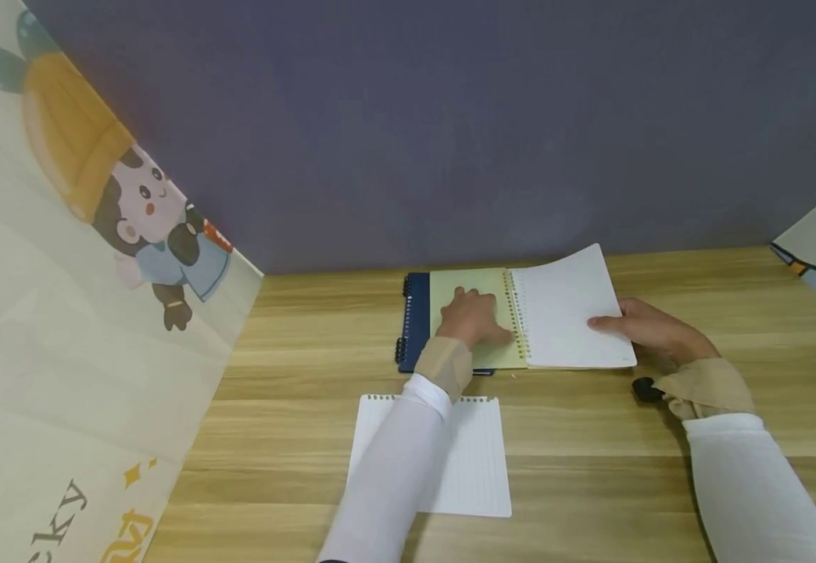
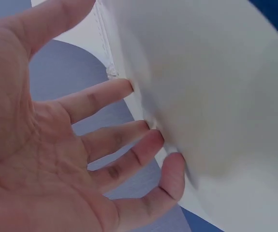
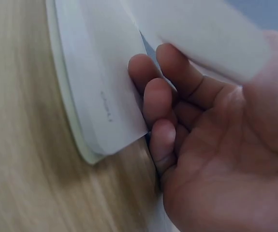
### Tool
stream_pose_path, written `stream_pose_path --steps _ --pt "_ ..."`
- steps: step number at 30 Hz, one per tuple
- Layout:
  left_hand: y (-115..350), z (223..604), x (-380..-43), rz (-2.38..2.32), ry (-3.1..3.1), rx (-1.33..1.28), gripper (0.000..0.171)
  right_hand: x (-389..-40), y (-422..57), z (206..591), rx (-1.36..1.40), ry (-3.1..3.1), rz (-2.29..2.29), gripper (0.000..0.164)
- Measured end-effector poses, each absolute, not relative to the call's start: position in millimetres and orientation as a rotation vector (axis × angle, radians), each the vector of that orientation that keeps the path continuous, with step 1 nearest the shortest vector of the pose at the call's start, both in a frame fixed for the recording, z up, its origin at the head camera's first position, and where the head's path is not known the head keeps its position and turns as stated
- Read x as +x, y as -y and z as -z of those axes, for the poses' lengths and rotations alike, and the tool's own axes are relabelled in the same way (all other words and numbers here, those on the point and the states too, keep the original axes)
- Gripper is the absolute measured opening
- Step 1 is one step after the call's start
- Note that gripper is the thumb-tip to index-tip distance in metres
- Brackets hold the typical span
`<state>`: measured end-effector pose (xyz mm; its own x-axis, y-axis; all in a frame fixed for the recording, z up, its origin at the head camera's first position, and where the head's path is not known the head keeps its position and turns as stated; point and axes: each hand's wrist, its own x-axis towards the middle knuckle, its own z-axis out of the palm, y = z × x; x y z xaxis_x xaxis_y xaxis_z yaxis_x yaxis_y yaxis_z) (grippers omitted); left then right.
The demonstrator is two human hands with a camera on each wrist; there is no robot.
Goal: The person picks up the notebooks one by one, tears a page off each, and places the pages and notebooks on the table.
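Observation:
An open ring-bound notebook lies near the back of the table, its navy cover (image 1: 416, 317) showing at the left. My left hand (image 1: 470, 317) rests on the pale green sheet (image 1: 485, 283) with fingers spread and the thumb toward the binding. In the left wrist view, the fingertips (image 2: 151, 137) press against that sheet's surface. My right hand (image 1: 650, 327) pinches the white page (image 1: 566, 309) at its right edge, thumb on top and fingers beneath. The right wrist view shows the page (image 3: 211, 36) lifted and bent over the curled fingers, above other pages (image 3: 97, 82).
A loose lined sheet (image 1: 474, 469) with punched holes lies in front of the notebook, partly under the left forearm. Behind the wooden table (image 1: 295, 461) stands a dark grey panel (image 1: 450, 141). A pale wall with a cartoon figure (image 1: 162, 211) rises at the left.

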<state>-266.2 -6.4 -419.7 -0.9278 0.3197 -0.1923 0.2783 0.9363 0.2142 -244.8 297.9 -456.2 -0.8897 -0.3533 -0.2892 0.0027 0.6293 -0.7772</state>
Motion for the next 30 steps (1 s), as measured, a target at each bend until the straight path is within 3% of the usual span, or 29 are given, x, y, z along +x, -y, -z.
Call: stream_pose_path --steps 13,20,26,30 --pt "-0.5 426.3 -262.2 -0.221 -2.888 0.385 0.077 -244.0 -304.1 456.2 -0.228 -2.360 1.218 0.056" --pt "-1.0 425.9 -261.8 -0.219 -2.881 0.400 0.079 -244.6 -303.9 456.6 -0.172 -2.294 1.241 0.067" --pt "-1.9 425.4 -262.2 -0.199 -2.890 0.373 0.079 -247.4 -305.1 459.8 -0.176 -2.263 1.291 0.060" --pt "-1.1 425.7 -262.2 -0.201 -2.887 0.365 0.079 -248.6 -304.9 459.9 -0.175 -2.257 1.297 0.065"
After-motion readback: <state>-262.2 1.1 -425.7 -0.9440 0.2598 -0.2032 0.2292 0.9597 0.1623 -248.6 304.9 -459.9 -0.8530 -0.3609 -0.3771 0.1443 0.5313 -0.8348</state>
